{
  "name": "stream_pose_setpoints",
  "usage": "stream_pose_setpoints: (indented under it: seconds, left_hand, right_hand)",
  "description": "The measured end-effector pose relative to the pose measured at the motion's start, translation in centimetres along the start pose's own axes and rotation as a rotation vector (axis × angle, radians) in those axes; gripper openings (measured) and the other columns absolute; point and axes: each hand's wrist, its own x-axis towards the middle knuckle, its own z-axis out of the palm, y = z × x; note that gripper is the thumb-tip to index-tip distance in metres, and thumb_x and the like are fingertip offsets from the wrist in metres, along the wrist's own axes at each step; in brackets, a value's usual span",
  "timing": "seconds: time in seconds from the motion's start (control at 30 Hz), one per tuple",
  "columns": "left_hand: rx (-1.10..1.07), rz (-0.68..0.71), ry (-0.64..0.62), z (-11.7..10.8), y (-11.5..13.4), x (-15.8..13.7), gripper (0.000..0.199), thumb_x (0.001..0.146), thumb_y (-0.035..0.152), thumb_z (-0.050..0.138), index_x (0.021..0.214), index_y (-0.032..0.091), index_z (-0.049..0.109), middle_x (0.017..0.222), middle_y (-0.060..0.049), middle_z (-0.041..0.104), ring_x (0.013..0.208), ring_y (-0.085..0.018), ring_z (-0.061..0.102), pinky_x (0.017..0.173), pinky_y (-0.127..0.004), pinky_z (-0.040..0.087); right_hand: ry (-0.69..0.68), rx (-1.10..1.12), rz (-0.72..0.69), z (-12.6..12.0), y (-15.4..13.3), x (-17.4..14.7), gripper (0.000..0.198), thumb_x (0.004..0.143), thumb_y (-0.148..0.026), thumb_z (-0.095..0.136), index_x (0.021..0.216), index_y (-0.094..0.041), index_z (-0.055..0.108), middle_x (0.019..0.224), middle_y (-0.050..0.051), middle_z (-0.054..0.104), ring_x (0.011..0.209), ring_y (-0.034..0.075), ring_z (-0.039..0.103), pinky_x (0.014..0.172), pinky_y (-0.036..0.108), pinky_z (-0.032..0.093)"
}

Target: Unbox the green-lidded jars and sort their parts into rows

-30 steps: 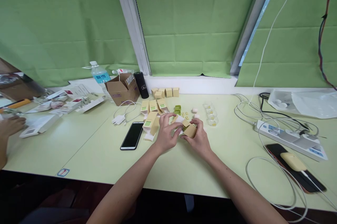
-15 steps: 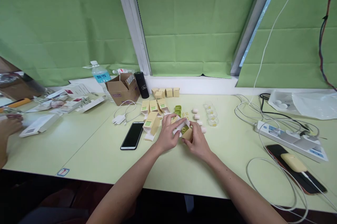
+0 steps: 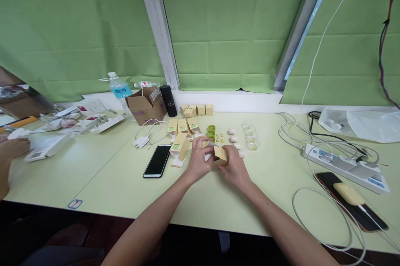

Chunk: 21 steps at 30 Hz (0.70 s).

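At the centre of the frame, one tan box (image 3: 220,155), gripped between both my hands: left hand (image 3: 200,161), fingers and thumb drawn narrow about its end, white lining showing; right hand (image 3: 235,166), curled round the opposite side. Contents: hidden by card and fingers. Progress, by my judgement: partway; the box in hand not yet closed. Left of centre, four cartons with green patches (image 3: 180,146), white flaps hanging out at their lower ends, so apparently not finished either. Behind them, a cluster of plain little boxes (image 3: 201,110), near the wall, looking shut. Just beyond my fingers, loose parts yet to be used or sorted, I reckon: green cups (image 3: 211,128) in a row, tiny yellow pieces (image 3: 220,137), white plugs (image 3: 233,139) in a slanting line, clear cups (image 3: 250,136) right of these. Room: tightest above my hands, where parts crowd near my knuckles; a phone (image 3: 157,161) limits the left; cables (image 3: 308,134) and a power strip (image 3: 345,168) bound the far right. Widest stretch of table (image 3: 200,207): between my forearms, down to the front edge at the lower frame, and right of my right hand.
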Motion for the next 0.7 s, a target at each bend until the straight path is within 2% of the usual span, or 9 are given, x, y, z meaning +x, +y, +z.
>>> stream_pose_setpoints:
  seconds: [0.13, 0.27, 0.4, 0.53, 0.7]
  left_hand:
    - [-0.054, 0.010, 0.041, 0.1, 0.1, 0.0, 0.017, 0.082, 0.008, 0.066, 0.074, 0.022, 0.073, 0.126, -0.007, 0.057, 0.128, -0.029, 0.047, 0.107, -0.048, 0.046]
    - [-0.118, 0.048, 0.140, -0.3, 0.5, 0.0, 0.010, 0.091, 0.019, 0.063, 0.082, 0.021, 0.067, 0.130, -0.009, 0.053, 0.129, -0.026, 0.050, 0.108, -0.047, 0.045]
    - [-0.246, 0.041, 0.193, -0.4, 0.5, 0.3, 0.018, 0.100, 0.035, 0.054, 0.088, 0.021, 0.058, 0.127, -0.011, 0.056, 0.128, -0.025, 0.054, 0.110, -0.047, 0.045]
    - [-0.470, -0.069, 0.225, -0.2, 0.5, 0.6, 0.031, 0.102, 0.053, 0.046, 0.096, 0.023, 0.048, 0.130, -0.013, 0.060, 0.119, -0.024, 0.062, 0.096, -0.040, 0.053]
    - [-0.702, -0.243, 0.249, -0.4, 0.3, 0.9, 0.034, 0.099, 0.058, 0.049, 0.097, 0.026, 0.039, 0.122, -0.011, 0.069, 0.105, -0.021, 0.070, 0.085, -0.039, 0.058]
  right_hand:
    - [-0.027, 0.112, 0.080, -0.3, -0.3, 0.0, 0.052, 0.077, -0.025, 0.066, 0.126, -0.025, 0.047, 0.121, 0.009, 0.063, 0.104, 0.028, 0.064, 0.085, 0.045, 0.056]
    - [-0.017, 0.247, 0.128, -0.7, -0.5, 0.2, 0.053, 0.076, -0.028, 0.068, 0.124, -0.026, 0.047, 0.119, 0.008, 0.064, 0.097, 0.026, 0.064, 0.082, 0.043, 0.056]
    - [-0.026, 0.346, 0.168, -0.9, -0.4, 0.3, 0.052, 0.074, -0.031, 0.071, 0.121, -0.026, 0.048, 0.123, 0.008, 0.063, 0.094, 0.024, 0.064, 0.076, 0.040, 0.056]
    - [-0.005, 0.363, 0.184, -1.1, -0.3, 0.5, 0.051, 0.073, -0.033, 0.072, 0.118, -0.026, 0.049, 0.122, 0.007, 0.064, 0.092, 0.024, 0.065, 0.074, 0.038, 0.055]
    - [0.049, 0.295, 0.211, -1.9, -0.2, 0.7, 0.050, 0.073, -0.035, 0.073, 0.116, -0.026, 0.050, 0.117, 0.006, 0.066, 0.092, 0.026, 0.064, 0.074, 0.039, 0.054]
